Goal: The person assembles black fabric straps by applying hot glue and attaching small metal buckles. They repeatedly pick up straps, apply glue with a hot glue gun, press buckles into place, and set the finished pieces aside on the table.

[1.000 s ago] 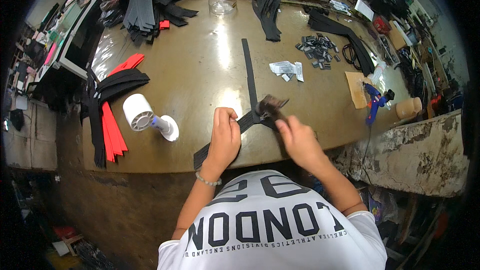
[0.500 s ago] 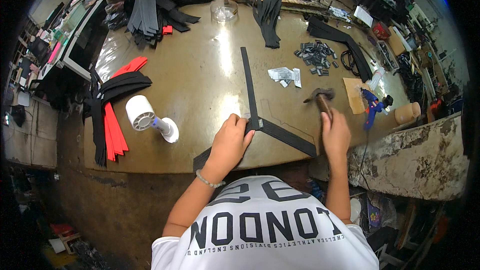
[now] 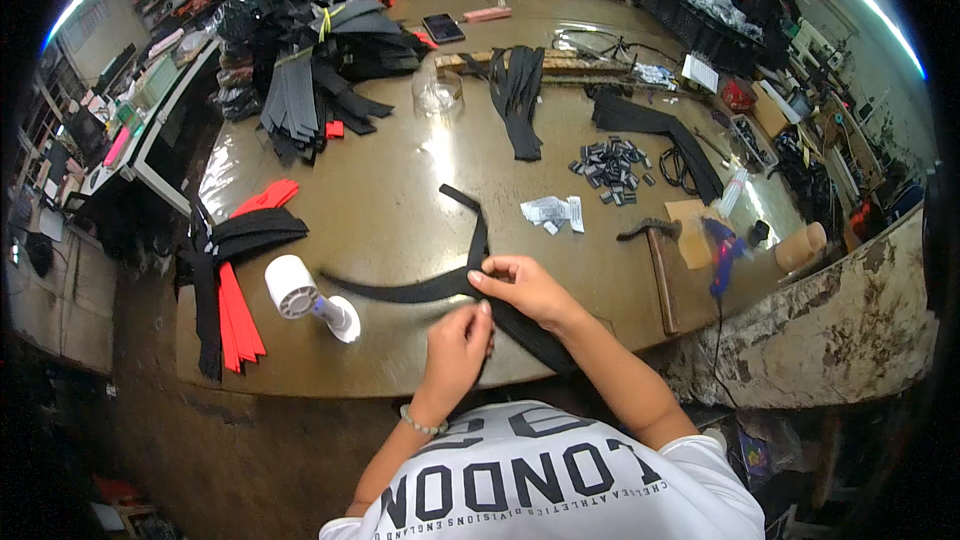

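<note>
A black webbing strap piece (image 3: 415,289) is lifted before me, its limbs spreading to the left, upward with a folded tip, and down to the right. My right hand (image 3: 525,288) pinches it where the limbs meet, thumb and fingers pressed together. Just below and left of that junction, my left hand (image 3: 458,348) is closed with curled fingers; whatever lies in its fingertips is hidden. A hammer (image 3: 662,280) with a wooden handle rests on the table to the right, apart from both hands.
A white handheld fan (image 3: 292,286) stands left. Small dark clips (image 3: 612,168) lie in a pile, with white labels (image 3: 553,212) nearer me. A blue glue gun (image 3: 722,250) is at right. Black and red straps (image 3: 236,310) sit left; a large strap bundle (image 3: 300,90) lies behind.
My right hand has let go of the hammer and come left to the strap. The strap has been raised and turned, and my left hand has shifted from lying over it to a closed grip.
</note>
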Tool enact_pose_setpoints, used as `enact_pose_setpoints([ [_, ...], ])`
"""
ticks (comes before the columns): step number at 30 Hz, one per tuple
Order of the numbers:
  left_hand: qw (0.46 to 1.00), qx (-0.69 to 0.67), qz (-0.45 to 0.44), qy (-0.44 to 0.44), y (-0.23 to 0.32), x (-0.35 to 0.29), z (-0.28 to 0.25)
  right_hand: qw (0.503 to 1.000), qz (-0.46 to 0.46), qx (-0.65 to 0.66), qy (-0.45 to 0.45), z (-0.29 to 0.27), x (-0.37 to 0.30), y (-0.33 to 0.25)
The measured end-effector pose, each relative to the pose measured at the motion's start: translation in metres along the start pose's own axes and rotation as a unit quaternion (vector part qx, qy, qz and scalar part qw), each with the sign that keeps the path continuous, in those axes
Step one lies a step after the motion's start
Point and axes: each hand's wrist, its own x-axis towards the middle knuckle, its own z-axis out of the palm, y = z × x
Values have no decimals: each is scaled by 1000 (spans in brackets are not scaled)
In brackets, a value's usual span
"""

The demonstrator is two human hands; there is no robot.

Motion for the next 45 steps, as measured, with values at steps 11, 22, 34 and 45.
enact_pose_setpoints([
  [11,998,32,23,-48,1,13,-22,984,88,-127,-90,-37,-19,10],
  [22,963,208,140,96,-28,13,-6,827,-334,-451,-36,-10,-32,-28],
  [34,983,135,99,73,-37,10,11,845,-237,-462,125,19,-24,22],
  [45,959,244,137,37,-41,6,15,731,-315,-597,100,18,-47,36],
])
